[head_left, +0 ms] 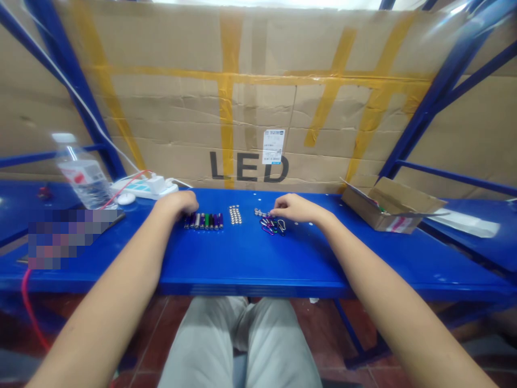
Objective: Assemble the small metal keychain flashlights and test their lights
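Note:
My left hand (180,203) rests curled at the left end of a row of small coloured metal tubes (205,220) on the blue shelf (250,258); what its fingers hold is hidden. My right hand (291,208) is pinched over a heap of small coloured carabiner clips (272,224) and some silver bits (259,212). Between the hands lies a neat block of small silver button cells (235,214).
An open cardboard box (388,206) sits at the right. A clear plastic bottle (83,175), a white power strip (147,187) with red and white cables, and a dark flat object stand at the left. A taped cardboard wall marked LED closes the back.

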Demonstrator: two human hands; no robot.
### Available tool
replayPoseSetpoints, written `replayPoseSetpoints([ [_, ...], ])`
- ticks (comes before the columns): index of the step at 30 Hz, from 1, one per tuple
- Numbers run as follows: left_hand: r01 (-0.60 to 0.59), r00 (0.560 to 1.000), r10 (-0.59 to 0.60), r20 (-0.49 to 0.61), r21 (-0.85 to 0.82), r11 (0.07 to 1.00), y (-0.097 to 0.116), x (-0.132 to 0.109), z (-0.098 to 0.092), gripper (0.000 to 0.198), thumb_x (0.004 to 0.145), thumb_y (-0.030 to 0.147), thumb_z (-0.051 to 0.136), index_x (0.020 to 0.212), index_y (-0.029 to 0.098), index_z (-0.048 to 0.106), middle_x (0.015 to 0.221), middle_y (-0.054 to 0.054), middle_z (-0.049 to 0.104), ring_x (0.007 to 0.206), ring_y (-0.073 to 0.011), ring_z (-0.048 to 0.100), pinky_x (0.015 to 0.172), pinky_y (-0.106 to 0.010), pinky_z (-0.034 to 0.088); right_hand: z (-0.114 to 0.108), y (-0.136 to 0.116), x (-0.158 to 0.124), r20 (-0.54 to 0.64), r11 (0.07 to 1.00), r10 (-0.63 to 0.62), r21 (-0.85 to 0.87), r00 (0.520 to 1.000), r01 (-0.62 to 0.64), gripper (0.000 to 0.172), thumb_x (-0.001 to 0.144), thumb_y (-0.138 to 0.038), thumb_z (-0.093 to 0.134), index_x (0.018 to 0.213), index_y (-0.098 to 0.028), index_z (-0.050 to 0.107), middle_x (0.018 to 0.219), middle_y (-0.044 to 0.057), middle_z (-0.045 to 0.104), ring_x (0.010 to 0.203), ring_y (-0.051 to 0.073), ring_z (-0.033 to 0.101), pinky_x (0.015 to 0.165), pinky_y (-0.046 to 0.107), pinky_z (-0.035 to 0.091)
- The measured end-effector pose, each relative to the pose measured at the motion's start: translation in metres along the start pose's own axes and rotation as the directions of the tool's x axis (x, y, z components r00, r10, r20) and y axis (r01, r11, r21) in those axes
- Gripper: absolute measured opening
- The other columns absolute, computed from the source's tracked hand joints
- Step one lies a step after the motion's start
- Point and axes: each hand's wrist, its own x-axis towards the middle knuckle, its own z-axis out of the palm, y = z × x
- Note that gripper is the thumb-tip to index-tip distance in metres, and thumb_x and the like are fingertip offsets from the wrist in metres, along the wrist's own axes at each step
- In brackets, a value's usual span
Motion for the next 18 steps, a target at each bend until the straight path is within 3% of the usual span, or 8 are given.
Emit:
replayPoseSetpoints([
  [2,-0.079,0.982,0.085,-0.167,0.044,0.996,0.007,0.005,0.001,0.029,0.08,0.02,0.061,0.103,0.008,0.073,0.099,-0.022,0.074,0.099,-0.0354,0.07,0.085,-0.04,0.055,0.0,-0.001,-0.001,0.006,1.0,0.003,0.0,1.0,-0.003,0.03,0.087,-0.045,0.061,0.079,-0.017,0.066,0.07,0.002,0.064,0.058,0.012,0.054,0.051,0.025,0.036],
  [4,-0.283,0.894,0.265,-0.361,0.001,0.959,0.018,0.011,0.007,0.032,0.088,0.024,0.051,0.104,0.012,0.075,0.111,-0.02,0.073,0.109,-0.0322,0.066,0.095,-0.039,0.051,-0.001,-0.003,-0.001,0.014,1.0,0.012,0.0,1.0,-0.012,0.03,0.088,-0.045,0.061,0.08,-0.017,0.066,0.07,0.002,0.064,0.057,0.012,0.053,0.051,0.025,0.036],
  [6,-0.561,0.765,0.485,-0.424,-0.067,0.825,0.032,0.017,0.018,0.037,0.093,0.025,0.042,0.11,0.017,0.075,0.122,-0.012,0.071,0.116,-0.025,0.063,0.104,-0.034,0.045,-0.001,-0.003,-0.001,0.014,1.0,0.019,-0.006,1.0,-0.019,0.03,0.088,-0.045,0.061,0.081,-0.017,0.066,0.07,0.002,0.064,0.058,0.013,0.054,0.052,0.026,0.036],
  [8,-0.693,0.685,0.615,-0.391,-0.087,0.716,0.046,0.025,0.029,0.039,0.092,0.024,0.043,0.118,0.018,0.072,0.129,-0.009,0.068,0.121,-0.0223,0.06,0.108,-0.032,0.041,-0.001,-0.003,-0.001,-0.003,1.0,0.01,-0.016,1.0,-0.01,0.03,0.087,-0.045,0.061,0.081,-0.017,0.067,0.073,0.003,0.066,0.062,0.013,0.055,0.055,0.026,0.038],
  [13,-0.761,0.646,0.722,-0.246,-0.147,0.631,0.063,0.039,0.043,0.045,0.085,0.013,0.044,0.117,0.022,0.074,0.129,-0.007,0.068,0.12,-0.0203,0.06,0.106,-0.029,0.041,-0.001,0.001,0.001,-0.015,1.0,0.002,-0.009,1.0,-0.002,0.032,0.086,-0.047,0.062,0.08,-0.016,0.066,0.075,0.004,0.067,0.063,0.014,0.056,0.054,0.026,0.037],
  [18,-0.761,0.649,0.731,-0.21,-0.165,0.628,0.059,0.042,0.041,0.05,0.073,0.005,0.045,0.104,0.024,0.079,0.119,-0.006,0.073,0.112,-0.0203,0.065,0.1,-0.028,0.045,0.0,0.001,0.001,-0.009,1.0,0.0,-0.01,1.0,0.0,0.032,0.086,-0.047,0.061,0.079,-0.016,0.066,0.073,0.004,0.066,0.061,0.014,0.056,0.052,0.025,0.036],
])
